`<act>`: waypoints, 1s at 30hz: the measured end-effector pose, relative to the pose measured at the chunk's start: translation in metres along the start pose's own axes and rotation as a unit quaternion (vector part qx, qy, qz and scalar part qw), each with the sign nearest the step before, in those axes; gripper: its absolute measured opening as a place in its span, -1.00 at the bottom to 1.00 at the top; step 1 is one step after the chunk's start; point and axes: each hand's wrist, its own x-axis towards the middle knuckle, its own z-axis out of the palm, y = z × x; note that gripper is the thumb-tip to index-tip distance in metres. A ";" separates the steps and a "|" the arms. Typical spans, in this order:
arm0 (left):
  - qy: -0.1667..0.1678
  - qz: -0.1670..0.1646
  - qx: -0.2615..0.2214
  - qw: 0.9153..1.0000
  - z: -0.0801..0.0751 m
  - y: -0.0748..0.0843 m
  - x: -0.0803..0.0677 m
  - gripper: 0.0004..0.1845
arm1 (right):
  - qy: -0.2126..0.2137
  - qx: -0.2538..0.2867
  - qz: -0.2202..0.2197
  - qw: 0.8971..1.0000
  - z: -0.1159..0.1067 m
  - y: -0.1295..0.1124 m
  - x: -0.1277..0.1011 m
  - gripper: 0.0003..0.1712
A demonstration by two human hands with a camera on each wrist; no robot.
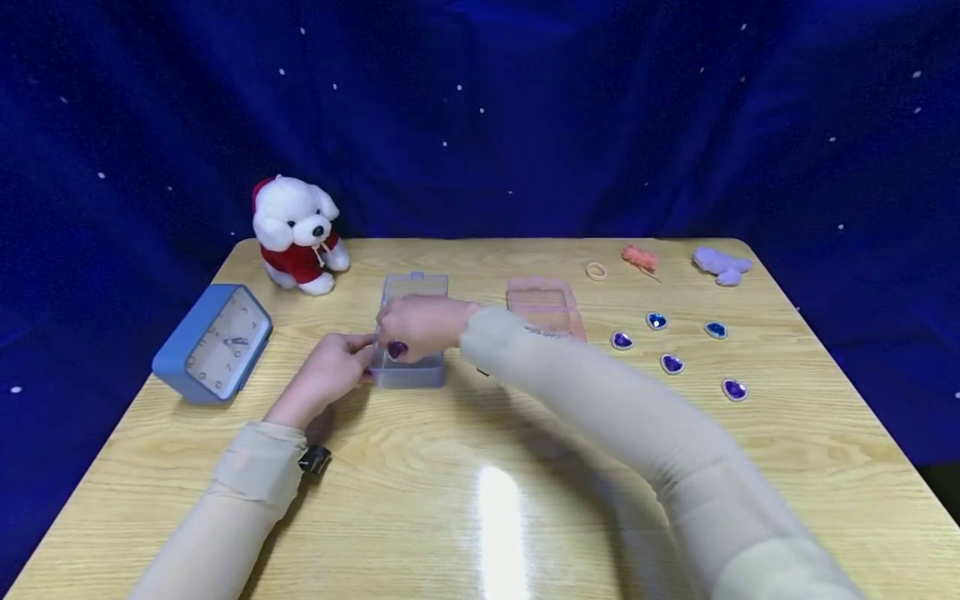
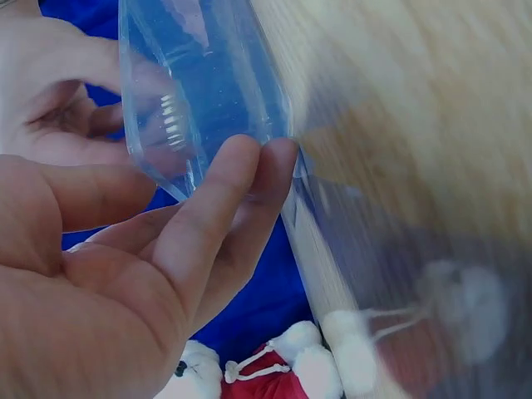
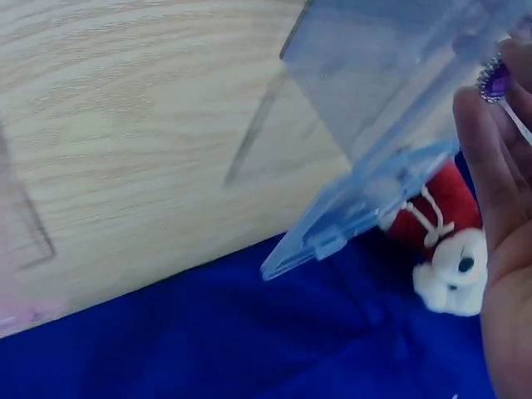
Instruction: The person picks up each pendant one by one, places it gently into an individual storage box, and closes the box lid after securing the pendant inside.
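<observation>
A clear bluish plastic box (image 1: pixel 408 377) with its lid raised stands left of the table's middle. My left hand (image 1: pixel 333 367) is at its left side; in the left wrist view, fairly straight fingers (image 2: pixel 220 195) touch the box wall (image 2: pixel 224 83). My right hand (image 1: pixel 423 325) reaches over the box from the right and pinches a purple gem (image 1: pixel 397 350) with a beaded rim. In the right wrist view the gem (image 3: pixel 495 81) shows at the fingertips. The right hand covers part of the box's inside and lid.
A pink clear box (image 1: pixel 542 307) is partly behind the right sleeve. Several purple and blue gems (image 1: pixel 672 364) lie at right. Behind them are a ring-shaped band (image 1: pixel 596 271), a coral-coloured item (image 1: pixel 640 257) and a lilac item (image 1: pixel 722 265). A blue clock (image 1: pixel 225 342) and plush dog (image 1: pixel 300 233) stand left.
</observation>
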 end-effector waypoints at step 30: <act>-0.029 -0.005 -0.019 0.999 0.002 0.004 -0.007 -0.53 | 0.122 0.029 0.138 0.982 -0.071 0.030 -0.158 -0.94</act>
